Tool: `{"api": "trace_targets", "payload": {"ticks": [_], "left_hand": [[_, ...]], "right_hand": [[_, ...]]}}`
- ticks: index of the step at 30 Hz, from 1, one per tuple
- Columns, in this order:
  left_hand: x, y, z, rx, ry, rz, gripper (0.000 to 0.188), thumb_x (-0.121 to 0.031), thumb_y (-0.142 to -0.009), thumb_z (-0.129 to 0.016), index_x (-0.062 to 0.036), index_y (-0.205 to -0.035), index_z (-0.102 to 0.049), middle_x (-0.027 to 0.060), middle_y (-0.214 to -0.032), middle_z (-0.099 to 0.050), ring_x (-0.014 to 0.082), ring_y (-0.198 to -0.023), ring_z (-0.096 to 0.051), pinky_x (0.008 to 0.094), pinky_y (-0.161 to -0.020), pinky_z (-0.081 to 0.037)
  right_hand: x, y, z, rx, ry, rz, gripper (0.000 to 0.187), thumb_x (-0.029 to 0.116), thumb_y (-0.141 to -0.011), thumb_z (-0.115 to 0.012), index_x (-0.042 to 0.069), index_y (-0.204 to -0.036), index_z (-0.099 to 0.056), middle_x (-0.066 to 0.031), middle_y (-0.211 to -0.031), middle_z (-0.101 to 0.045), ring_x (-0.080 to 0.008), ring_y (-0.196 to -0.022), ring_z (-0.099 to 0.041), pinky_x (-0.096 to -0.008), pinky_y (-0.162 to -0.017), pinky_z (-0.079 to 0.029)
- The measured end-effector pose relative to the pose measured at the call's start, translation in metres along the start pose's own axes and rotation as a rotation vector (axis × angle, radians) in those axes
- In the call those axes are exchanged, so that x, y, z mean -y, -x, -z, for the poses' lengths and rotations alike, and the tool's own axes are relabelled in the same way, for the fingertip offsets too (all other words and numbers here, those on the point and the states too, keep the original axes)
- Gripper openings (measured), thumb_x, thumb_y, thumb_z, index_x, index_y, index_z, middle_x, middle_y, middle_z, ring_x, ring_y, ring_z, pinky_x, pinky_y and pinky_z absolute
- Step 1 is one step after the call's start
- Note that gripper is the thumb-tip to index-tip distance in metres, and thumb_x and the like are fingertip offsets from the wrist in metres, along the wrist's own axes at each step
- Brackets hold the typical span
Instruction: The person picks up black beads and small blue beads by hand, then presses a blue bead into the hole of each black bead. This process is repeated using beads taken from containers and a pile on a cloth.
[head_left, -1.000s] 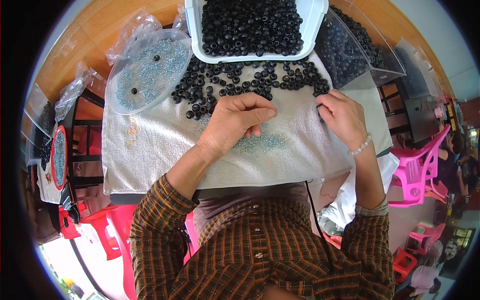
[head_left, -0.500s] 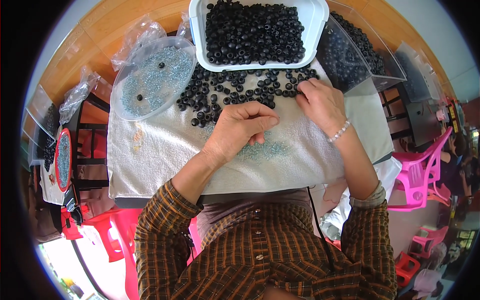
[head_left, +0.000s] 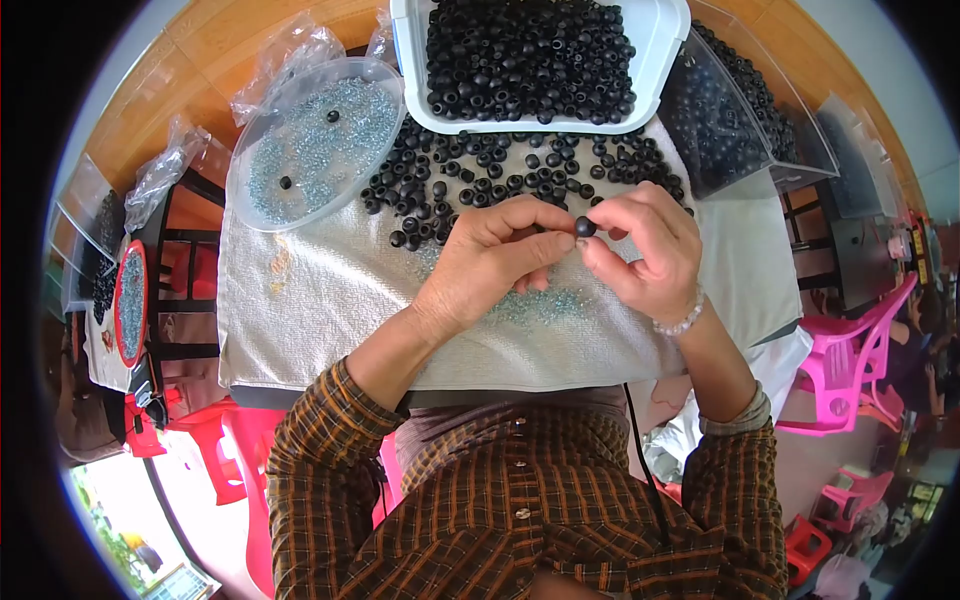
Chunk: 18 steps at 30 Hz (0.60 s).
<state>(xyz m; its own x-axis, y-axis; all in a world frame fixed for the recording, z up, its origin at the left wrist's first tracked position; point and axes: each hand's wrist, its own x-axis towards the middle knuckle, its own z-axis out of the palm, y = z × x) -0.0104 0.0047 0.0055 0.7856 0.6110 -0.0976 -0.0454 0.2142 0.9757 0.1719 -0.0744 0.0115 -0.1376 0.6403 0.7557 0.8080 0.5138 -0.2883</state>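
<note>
Above the white towel (head_left: 320, 325), my right hand (head_left: 655, 250) pinches a round black bead (head_left: 585, 227) between thumb and forefinger. My left hand (head_left: 485, 265) meets it from the other side, thumb and forefinger pressed together right beside the bead. Whatever sits in that left pinch is too small to make out. Loose black beads (head_left: 545, 182) lie scattered on the towel just beyond both hands. Tiny pale-blue beads (head_left: 545, 306) are spread under and between my hands, partly hidden by the left one.
A pale-blue bin (head_left: 540, 128) heaped with black beads stands at the far side. Left of it is an oval transparent tub (head_left: 238, 195) of tiny blue beads with two black ones. A transparent box (head_left: 725, 185) of black beads stands right. Pink chairs (head_left: 840, 370) are beyond.
My right hand has come from the loose black beads back toward my left hand, now with a black bead in its fingers. The left hand stays pinched in nearly the same place.
</note>
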Motion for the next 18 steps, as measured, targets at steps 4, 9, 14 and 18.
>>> {"api": "trace_targets", "payload": {"ticks": [4,9,14,18], "left_hand": [[-0.0047,0.0008,-0.0027,0.031,0.0,0.019,0.015,-0.008,-0.088,-0.064,-0.0033,-0.102,-0.066,-0.0009,-0.076,-0.063,0.0056,-0.062,-0.056,0.0187,-0.053,-0.043],[0.0019,-0.0009,-0.0025,0.031,0.01,0.005,0.016,-0.01,-0.088,-0.066,-0.003,-0.102,-0.065,-0.0008,-0.077,-0.062,0.004,-0.061,-0.055,0.0174,-0.052,-0.042],[0.0008,-0.0007,-0.0032,0.06,0.023,0.006,0.016,-0.01,-0.09,-0.063,-0.0027,-0.104,-0.064,-0.0005,-0.078,-0.062,0.0043,-0.062,-0.056,0.0178,-0.052,-0.042],[-0.0017,-0.0014,-0.0068,0.053,0.005,0.004,0.018,-0.012,-0.092,-0.06,-0.0023,-0.107,-0.064,-0.0006,-0.078,-0.06,0.0049,-0.062,-0.056,0.0179,-0.052,-0.042]], "right_hand": [[-0.0031,0.003,-0.0024,-0.022,-0.003,0.02,0.027,-0.002,-0.062,-0.072,0.003,-0.087,-0.061,-0.0062,-0.074,-0.059,-0.0172,-0.059,-0.056,-0.0271,-0.049,-0.044],[-0.0024,0.0049,-0.0057,-0.043,0.027,0.159,0.031,-0.003,-0.057,-0.074,0.004,-0.085,-0.061,-0.0062,-0.074,-0.058,-0.0209,-0.057,-0.055,-0.0299,-0.047,-0.041],[-0.0021,0.0038,-0.0058,-0.064,-0.013,0.127,0.031,-0.004,-0.058,-0.074,0.004,-0.084,-0.06,-0.0056,-0.073,-0.058,-0.0197,-0.056,-0.054,-0.029,-0.047,-0.041],[-0.0025,0.0046,-0.0055,-0.06,-0.018,0.114,0.03,-0.005,-0.059,-0.073,0.004,-0.085,-0.06,-0.0053,-0.073,-0.058,-0.0184,-0.056,-0.054,-0.028,-0.047,-0.041]]}}
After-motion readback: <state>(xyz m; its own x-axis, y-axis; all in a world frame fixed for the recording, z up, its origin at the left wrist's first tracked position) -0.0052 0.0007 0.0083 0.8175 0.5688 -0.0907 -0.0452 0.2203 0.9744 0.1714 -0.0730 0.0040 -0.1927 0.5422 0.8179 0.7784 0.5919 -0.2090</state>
